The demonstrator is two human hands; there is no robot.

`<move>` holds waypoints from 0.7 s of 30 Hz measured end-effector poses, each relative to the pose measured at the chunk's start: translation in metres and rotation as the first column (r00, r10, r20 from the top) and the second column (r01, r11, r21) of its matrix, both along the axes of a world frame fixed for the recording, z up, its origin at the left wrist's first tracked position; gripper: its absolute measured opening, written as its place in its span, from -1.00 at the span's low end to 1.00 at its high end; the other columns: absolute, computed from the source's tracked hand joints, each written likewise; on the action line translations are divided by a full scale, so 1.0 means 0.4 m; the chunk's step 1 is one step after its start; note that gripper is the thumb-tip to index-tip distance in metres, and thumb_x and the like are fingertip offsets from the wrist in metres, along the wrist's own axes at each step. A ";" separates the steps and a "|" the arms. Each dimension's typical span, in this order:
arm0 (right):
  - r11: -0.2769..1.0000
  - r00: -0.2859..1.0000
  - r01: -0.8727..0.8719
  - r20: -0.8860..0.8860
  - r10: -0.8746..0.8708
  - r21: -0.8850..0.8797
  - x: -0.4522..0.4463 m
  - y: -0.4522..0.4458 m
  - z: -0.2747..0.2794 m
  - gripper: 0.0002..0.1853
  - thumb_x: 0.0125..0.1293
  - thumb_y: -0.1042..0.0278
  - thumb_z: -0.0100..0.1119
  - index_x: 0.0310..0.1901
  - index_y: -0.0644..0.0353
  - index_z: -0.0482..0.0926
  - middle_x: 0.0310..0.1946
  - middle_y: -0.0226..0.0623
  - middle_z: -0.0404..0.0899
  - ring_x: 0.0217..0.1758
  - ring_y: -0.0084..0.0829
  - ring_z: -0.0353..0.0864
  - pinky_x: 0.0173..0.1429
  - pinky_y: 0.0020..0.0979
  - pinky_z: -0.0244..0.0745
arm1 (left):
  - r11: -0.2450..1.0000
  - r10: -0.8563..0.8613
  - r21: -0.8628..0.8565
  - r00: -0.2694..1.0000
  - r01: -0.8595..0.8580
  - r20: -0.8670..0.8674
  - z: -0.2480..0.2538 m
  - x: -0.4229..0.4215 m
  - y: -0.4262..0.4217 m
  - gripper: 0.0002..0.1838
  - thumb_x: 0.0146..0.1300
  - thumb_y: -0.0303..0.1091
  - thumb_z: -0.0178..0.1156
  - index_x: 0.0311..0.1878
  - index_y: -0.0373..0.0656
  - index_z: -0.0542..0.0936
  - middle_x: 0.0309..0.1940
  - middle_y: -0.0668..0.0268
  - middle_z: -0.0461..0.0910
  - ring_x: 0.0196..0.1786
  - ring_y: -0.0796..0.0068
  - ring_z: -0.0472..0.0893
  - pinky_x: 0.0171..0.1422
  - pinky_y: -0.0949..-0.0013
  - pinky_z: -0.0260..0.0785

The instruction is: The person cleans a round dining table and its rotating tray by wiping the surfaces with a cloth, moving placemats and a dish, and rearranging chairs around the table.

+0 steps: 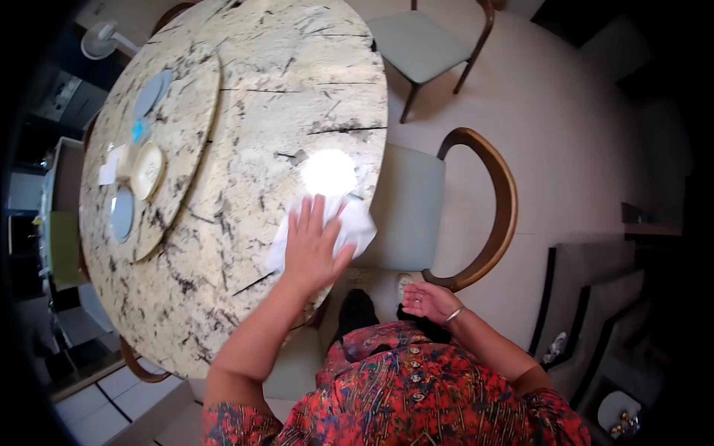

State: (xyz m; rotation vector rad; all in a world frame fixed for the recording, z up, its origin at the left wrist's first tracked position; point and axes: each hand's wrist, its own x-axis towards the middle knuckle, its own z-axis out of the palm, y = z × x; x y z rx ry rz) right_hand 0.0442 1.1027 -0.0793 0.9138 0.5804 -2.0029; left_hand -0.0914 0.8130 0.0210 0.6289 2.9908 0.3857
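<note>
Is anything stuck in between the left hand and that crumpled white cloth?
Nothing that I can see: the left hand is spread right on the white cloth, over the round, cream, dark-streaked table.

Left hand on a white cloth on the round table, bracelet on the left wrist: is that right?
Not quite: the head view shows the bracelet on the right wrist. The left hand is indeed on the white cloth on the round table.
</note>
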 end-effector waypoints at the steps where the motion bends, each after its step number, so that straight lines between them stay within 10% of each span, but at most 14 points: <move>1: 1.000 1.000 0.011 -0.010 -0.011 0.011 -0.008 -0.006 0.014 -0.66 0.42 0.18 0.01 -0.01 0.31 0.49 -0.20 -0.19 0.57 -0.10 -0.28 0.61 0.13 -0.20 0.54 | 0.997 -0.060 0.041 0.998 0.061 -0.032 -0.007 -0.078 0.039 -0.41 0.19 0.08 0.12 0.14 -0.18 0.46 0.45 -0.11 0.02 0.49 -0.20 -0.01 0.48 -0.22 -0.19; 5: 0.996 0.997 0.071 -0.043 -0.068 0.055 -0.044 -0.007 0.087 -0.68 0.41 0.17 0.04 -0.02 0.27 0.52 -0.21 -0.23 0.59 -0.10 -0.30 0.61 0.11 -0.24 0.53 | 1.000 -0.016 -0.022 0.975 0.011 -0.223 -0.086 -0.390 0.132 -0.33 0.33 0.18 -0.12 0.38 -0.05 0.33 0.48 0.07 0.05 0.53 0.05 -0.01 0.54 -0.06 -0.22; 10: 0.987 0.984 0.143 -0.117 -0.133 0.076 -0.052 0.043 0.149 -0.67 0.43 0.15 0.01 -0.02 0.25 0.53 -0.22 -0.26 0.61 -0.11 -0.32 0.63 0.07 -0.26 0.55 | 0.886 0.426 -0.129 0.892 -0.445 -0.149 -0.093 -0.574 -0.094 -0.32 0.36 0.21 -0.21 0.42 0.02 0.27 0.48 0.13 0.07 0.54 0.17 0.00 0.56 0.07 -0.29; 16: 0.966 0.949 0.255 -0.179 -0.259 -0.042 -0.027 0.171 0.146 -0.67 0.44 0.18 -0.01 -0.03 0.30 0.52 -0.22 -0.25 0.59 -0.10 -0.32 0.62 0.10 -0.25 0.54 | 0.688 0.670 -0.178 0.710 -0.704 -0.216 -0.164 -0.374 -0.461 -0.36 0.41 0.09 -0.20 0.39 -0.15 0.29 0.43 0.06 0.17 0.46 0.15 0.18 0.50 0.04 -0.03; 21: 0.965 0.947 0.258 -0.185 -0.262 -0.042 0.019 0.370 0.145 -0.69 0.42 0.21 0.00 -0.03 0.31 0.51 -0.22 -0.22 0.57 -0.09 -0.31 0.59 0.12 -0.24 0.52 | 0.355 0.885 -0.242 0.408 -0.903 -0.226 -0.112 -0.006 -0.374 -0.38 0.42 0.01 -0.23 0.44 -0.12 0.16 0.39 0.00 0.20 0.44 -0.06 0.13 0.46 -0.06 -0.01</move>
